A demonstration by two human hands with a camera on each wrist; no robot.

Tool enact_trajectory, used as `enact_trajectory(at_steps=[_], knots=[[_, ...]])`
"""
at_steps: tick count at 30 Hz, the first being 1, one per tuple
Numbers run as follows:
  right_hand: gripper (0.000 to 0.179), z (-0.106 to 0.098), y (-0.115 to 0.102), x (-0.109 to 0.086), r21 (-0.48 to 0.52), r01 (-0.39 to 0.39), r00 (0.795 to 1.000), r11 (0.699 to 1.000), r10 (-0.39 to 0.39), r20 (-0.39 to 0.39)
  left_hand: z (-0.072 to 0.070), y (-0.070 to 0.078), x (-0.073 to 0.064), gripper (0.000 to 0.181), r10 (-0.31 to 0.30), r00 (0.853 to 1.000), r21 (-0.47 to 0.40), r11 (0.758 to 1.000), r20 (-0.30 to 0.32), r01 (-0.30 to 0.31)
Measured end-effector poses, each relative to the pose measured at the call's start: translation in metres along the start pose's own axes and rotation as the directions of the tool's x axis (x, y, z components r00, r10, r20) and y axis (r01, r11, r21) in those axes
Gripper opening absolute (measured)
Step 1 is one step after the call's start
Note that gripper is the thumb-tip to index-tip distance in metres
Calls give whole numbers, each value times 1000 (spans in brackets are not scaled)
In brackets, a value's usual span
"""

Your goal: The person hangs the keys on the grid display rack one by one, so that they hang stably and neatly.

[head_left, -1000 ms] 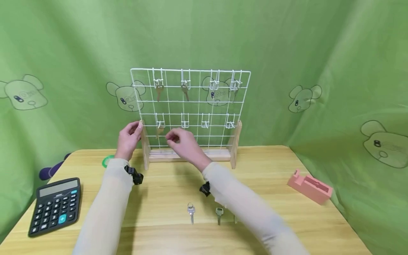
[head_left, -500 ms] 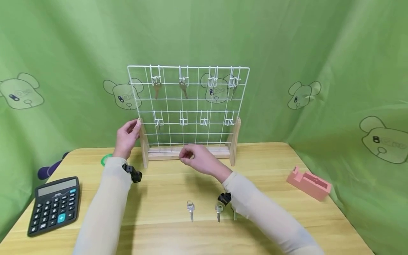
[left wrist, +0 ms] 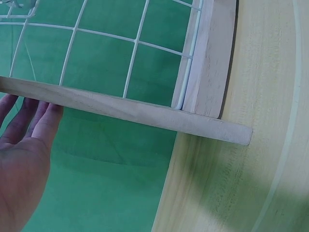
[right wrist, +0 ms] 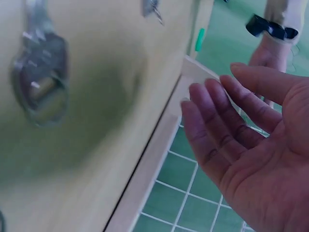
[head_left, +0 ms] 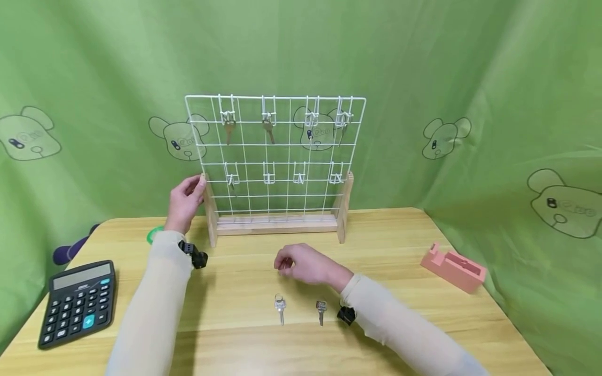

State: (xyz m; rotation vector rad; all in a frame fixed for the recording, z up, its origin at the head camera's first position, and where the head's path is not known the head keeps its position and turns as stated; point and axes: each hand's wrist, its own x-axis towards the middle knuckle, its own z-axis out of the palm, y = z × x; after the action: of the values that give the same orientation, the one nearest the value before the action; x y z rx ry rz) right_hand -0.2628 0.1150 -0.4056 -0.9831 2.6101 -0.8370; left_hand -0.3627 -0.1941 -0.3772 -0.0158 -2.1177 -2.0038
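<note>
My left hand [head_left: 184, 204] holds the top of the left wooden post [head_left: 210, 214] of a white wire grid rack [head_left: 277, 146]; in the left wrist view its fingers [left wrist: 41, 123] meet that post. Keys hang from the upper hooks, among them a brown key [head_left: 229, 133] at the left. The lower left hook [head_left: 232, 179] also bears a key, seen edge-on. My right hand [head_left: 305, 263], empty with fingers loosely bent, hovers over the table above a silver key with a ring [head_left: 280, 305] and a second key [head_left: 321, 312]. The right wrist view shows a blurred key [right wrist: 43, 72] close up.
A black calculator [head_left: 77, 303] lies at the left. Behind it are a green ring [head_left: 153, 235] and a purple object [head_left: 70, 253] at the table edge. A pink tape dispenser [head_left: 453, 269] stands at the right. Green cloth [head_left: 400, 156] hangs behind the table.
My right hand has come away from the lower left hook, moving down and right toward the keys on the table. The key stays on that hook. My left hand stays at the post.
</note>
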Motion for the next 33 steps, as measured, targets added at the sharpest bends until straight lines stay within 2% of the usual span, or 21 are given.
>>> enact_trajectory(at_steps=[4,11,18,25,33], knots=[[14,10,3,-3,16,-9,998,1000,8,55,0,2,0,53,1,1000,0,1000,1,-1],[17,19,9,-4,-1,-3,997,1000,4,79,-1,4,1,52,-16,1000,-13,1000,0,16],[16,27,11,0,-3,-19,988,1000,19,151,-2,4,1,52,-24,1000,-26,999,1,24],[15,33,11,4,-26,-40,982,999,45,186,-1,4,-1,51,-28,1000,-23,999,-3,28],[20,35,16,4,35,-52,976,998,43,212,0,5,-3,51,-31,1000,-26,999,-1,31]])
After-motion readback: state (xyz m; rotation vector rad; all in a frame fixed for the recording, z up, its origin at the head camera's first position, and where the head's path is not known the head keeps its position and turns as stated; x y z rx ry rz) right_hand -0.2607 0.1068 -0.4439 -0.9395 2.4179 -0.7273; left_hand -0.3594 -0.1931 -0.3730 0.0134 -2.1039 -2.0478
